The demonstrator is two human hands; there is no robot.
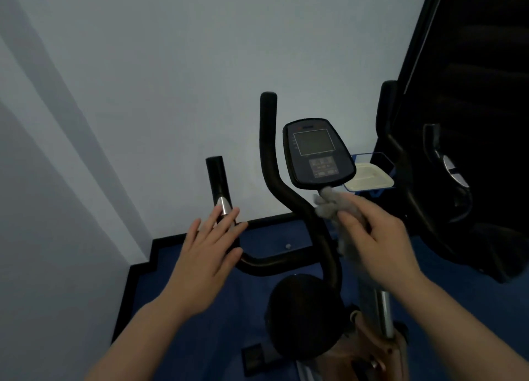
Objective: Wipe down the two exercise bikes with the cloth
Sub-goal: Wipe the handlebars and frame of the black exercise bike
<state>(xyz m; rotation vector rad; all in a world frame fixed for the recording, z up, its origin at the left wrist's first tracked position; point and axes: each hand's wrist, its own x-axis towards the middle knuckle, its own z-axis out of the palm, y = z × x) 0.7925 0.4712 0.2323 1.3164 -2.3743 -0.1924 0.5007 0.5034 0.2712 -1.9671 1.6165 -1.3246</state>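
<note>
Cloth [332, 206], bunched in the right hand [375, 231], rubbed beneath the console [317, 154]; left hand [210, 252], fingers released, steadied the handlebar [220, 186].

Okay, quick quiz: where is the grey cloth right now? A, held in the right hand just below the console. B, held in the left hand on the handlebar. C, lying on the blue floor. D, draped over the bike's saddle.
A: the right hand grips the grey cloth bunched just under the console, while the left hand lies open with straight fingers at the handlebar, holding no cloth.
</note>
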